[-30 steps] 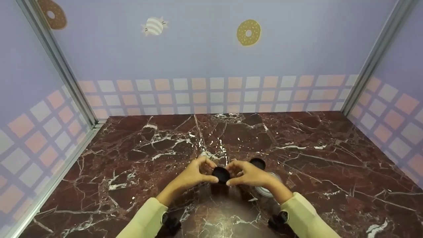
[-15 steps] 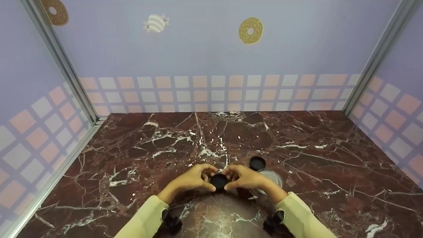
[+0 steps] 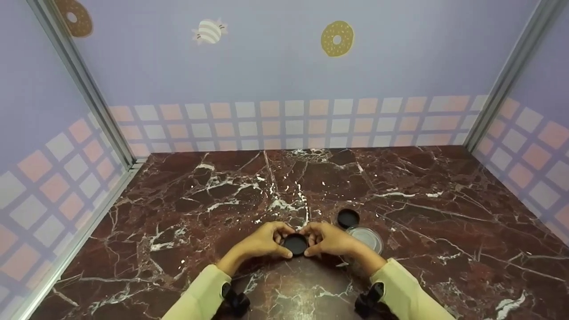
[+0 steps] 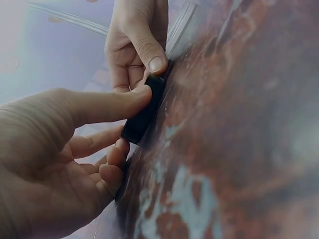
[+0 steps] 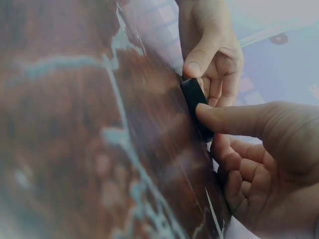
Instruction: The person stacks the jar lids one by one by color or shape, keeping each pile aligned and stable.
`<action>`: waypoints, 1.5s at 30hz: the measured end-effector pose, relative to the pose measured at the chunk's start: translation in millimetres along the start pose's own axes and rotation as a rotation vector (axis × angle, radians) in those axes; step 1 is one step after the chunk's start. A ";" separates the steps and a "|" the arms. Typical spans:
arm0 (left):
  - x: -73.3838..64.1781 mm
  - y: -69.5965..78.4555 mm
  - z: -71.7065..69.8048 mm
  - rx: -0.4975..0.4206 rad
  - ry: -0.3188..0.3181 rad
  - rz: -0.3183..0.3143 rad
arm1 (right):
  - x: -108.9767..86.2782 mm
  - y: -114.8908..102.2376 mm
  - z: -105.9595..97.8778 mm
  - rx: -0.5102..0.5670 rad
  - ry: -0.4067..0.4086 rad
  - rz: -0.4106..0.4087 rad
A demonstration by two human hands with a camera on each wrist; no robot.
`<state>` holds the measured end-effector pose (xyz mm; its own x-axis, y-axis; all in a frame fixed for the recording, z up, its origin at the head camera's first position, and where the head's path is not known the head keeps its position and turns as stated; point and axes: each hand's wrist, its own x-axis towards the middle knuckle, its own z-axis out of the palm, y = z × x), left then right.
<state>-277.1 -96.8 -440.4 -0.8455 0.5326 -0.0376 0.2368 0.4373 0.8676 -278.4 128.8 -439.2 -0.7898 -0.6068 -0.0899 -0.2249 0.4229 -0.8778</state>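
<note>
A shallow round black lid (image 3: 295,245) lies at the table surface with its hollow side up. My left hand (image 3: 263,242) pinches its left edge between thumb and fingers. From the other side my right hand (image 3: 331,241) grips the right edge the same way. In the left wrist view the side wall of the black lid (image 4: 144,109) shows between both thumbs, close against the marble. The right wrist view also has the black lid (image 5: 197,107) between the two hands' fingertips. Its underside is hidden.
A second round black lid (image 3: 348,218) lies behind the right hand. Beside it is a clear round lid or dish (image 3: 369,239), partly covered by the right forearm. The dark red marble table (image 3: 213,195) meets a tiled-pattern wall (image 3: 293,124) at the back.
The black lid has come down and toward me, from tilted in the air to flat at the table. Both hands moved with it and keep their hold.
</note>
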 end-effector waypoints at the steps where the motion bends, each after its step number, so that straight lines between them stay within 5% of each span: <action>1: -0.5 -0.4 -0.7 0.004 -0.006 0.007 | -0.1 -0.4 0.5 0.017 -0.003 0.006; 6: -1.5 -0.2 -5.7 0.019 -0.011 0.026 | 1.4 -2.4 -0.9 0.024 -0.009 -0.002; 12: 5.4 11.2 -4.0 0.003 0.078 0.032 | -4.7 -8.9 -18.5 0.043 0.032 -0.004; 19: 27.7 49.2 16.8 -0.003 0.202 0.084 | -20.4 -15.8 -61.2 0.110 0.123 -0.025; 25: 55.2 71.1 38.0 0.045 0.235 0.152 | -33.1 -4.4 -100.6 0.135 0.166 -0.026; 34: 81.8 78.4 57.8 0.068 0.163 0.115 | -44.1 40.9 -131.8 0.141 0.209 0.067; 45: 96.7 75.9 78.4 0.187 0.282 -0.003 | -40.0 70.8 -129.4 0.115 0.156 0.076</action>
<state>-303.4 44.7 -417.1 -0.9393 0.3209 0.1212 0.2956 0.5777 0.7608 -336.6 270.1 -436.9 -0.8827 -0.4608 -0.0919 -0.1020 0.3788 -0.9198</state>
